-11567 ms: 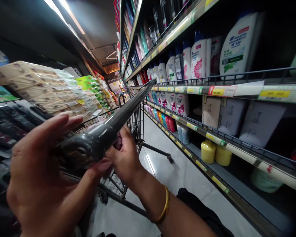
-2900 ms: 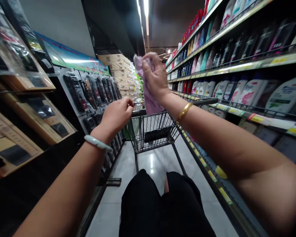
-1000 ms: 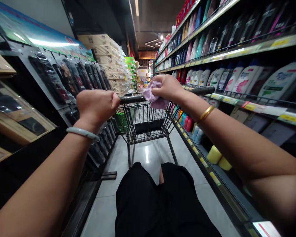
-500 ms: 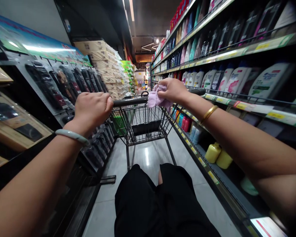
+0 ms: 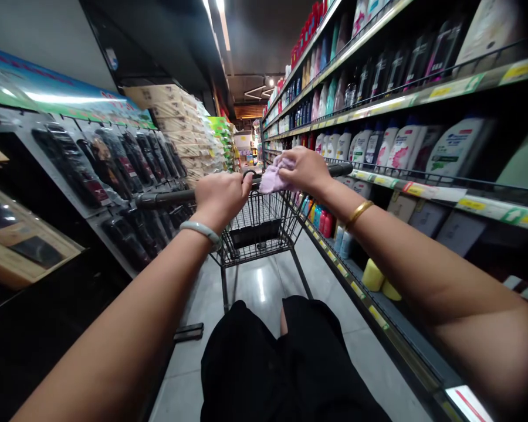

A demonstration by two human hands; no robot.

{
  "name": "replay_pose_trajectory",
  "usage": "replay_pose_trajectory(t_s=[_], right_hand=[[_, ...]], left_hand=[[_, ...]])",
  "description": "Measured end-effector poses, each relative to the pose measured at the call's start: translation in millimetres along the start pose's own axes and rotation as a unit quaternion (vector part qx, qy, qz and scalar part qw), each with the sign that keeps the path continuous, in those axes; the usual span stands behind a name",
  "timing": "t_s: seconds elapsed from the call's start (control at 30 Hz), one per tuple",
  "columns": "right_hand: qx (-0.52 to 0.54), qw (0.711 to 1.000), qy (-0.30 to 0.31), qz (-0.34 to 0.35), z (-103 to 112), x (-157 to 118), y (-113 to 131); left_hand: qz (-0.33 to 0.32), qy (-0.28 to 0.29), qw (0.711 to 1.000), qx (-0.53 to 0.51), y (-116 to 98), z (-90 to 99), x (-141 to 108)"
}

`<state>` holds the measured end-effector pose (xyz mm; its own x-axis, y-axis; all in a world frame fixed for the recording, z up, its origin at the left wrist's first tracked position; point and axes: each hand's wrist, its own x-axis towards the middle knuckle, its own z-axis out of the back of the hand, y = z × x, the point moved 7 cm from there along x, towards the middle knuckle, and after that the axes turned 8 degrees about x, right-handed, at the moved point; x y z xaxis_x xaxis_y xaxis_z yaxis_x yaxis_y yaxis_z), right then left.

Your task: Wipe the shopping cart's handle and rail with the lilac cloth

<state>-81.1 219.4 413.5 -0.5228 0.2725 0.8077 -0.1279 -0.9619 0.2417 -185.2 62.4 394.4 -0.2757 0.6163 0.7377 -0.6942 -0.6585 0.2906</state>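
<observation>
In front of me stands a black wire shopping cart (image 5: 257, 249) with a dark bar handle (image 5: 165, 199). My left hand (image 5: 220, 199), with a pale bangle at its wrist, is wrapped round the handle left of the middle. Farther right, my right hand (image 5: 305, 170) is closed on a lilac cloth (image 5: 275, 177) and lies at the handle; a gold bangle circles that wrist. The cloth is bunched and drapes over the bar. The fingertips of both hands are mostly hidden. The part of the basket I can see shows bare wire.
Shelves of shampoo bottles (image 5: 407, 146) line the right side, with yellow bottles (image 5: 373, 275) lower down. On the left hang packaged dark items (image 5: 70, 164), with stacked cartons (image 5: 169, 120) beyond. Grey tiled floor (image 5: 259, 284) runs between. A metal foot (image 5: 189, 332) juts out at left.
My left hand has slid right along the handle, from its left end toward the middle. My right hand keeps the cloth. The view has shifted slightly.
</observation>
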Motion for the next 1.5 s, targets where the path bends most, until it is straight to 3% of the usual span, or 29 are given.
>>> replay_pose_trajectory(t_s=[0.1,0.23,0.3,0.37,0.5,0.57,0.67,0.77,0.83,0.9,0.97,1.1,1.23,1.3,1.37,1.43,1.5], right_hand=[[-0.008,0.999,-0.036,0.013,-9,-8,25],[0.032,0.993,-0.009,0.113,-25,-14,63],[0.049,0.990,0.013,0.129,-21,-16,54],[0.051,0.992,0.015,0.116,-9,-18,28],[0.002,0.997,-0.058,0.048,24,-26,-30],[-0.029,0.994,-0.103,-0.002,31,-29,-40],[-0.036,0.991,-0.120,-0.049,18,-30,-19],[-0.015,0.995,-0.098,0.007,-8,-29,24],[-0.005,0.995,-0.081,0.064,-17,-31,39],[0.003,0.992,-0.059,0.111,-15,-35,35],[0.004,0.991,-0.055,0.123,-3,-38,15],[-0.021,0.993,-0.105,0.042,26,-44,-31],[-0.067,0.985,-0.153,-0.035,22,-54,-26],[-0.072,0.987,-0.147,-0.004,9,-60,-12],[-0.059,0.989,-0.115,0.072,-2,-65,-3],[-0.039,0.986,-0.095,0.133,-1,-69,-7],[-0.017,0.984,-0.119,0.134,11,-70,-25]], left_hand=[[0.004,-0.008,1.000,0.006,-3,-0.5,1],[-0.012,-0.013,1.000,0.021,1,0.8,-1],[-0.009,-0.017,1.000,0.022,7,2.0,-4],[0.001,-0.017,1.000,0.019,13,2.5,-7],[0.017,-0.013,1.000,0.023,17,1.0,-9],[0.026,-0.014,0.999,0.023,16,0.2,-8],[0.038,-0.018,0.999,0.023,13,0.0,-6],[0.034,-0.010,0.999,0.030,15,-0.8,-5],[0.025,-0.005,0.999,0.032,19,-1.5,-6],[0.018,-0.003,0.999,0.026,24,-1.9,-8],[0.016,-0.002,1.000,0.018,28,-2.4,-9],[0.026,-0.005,0.999,0.018,28,-4.2,-10],[0.038,-0.016,0.999,0.025,24,-4.4,-8],[0.033,-0.019,0.999,0.028,25,-3.8,-8],[0.024,-0.016,0.999,0.033,27,-3.8,-8],[0.019,-0.012,0.999,0.038,31,-4.0,-9],[0.018,-0.011,0.999,0.042,32,-3.9,-9]])
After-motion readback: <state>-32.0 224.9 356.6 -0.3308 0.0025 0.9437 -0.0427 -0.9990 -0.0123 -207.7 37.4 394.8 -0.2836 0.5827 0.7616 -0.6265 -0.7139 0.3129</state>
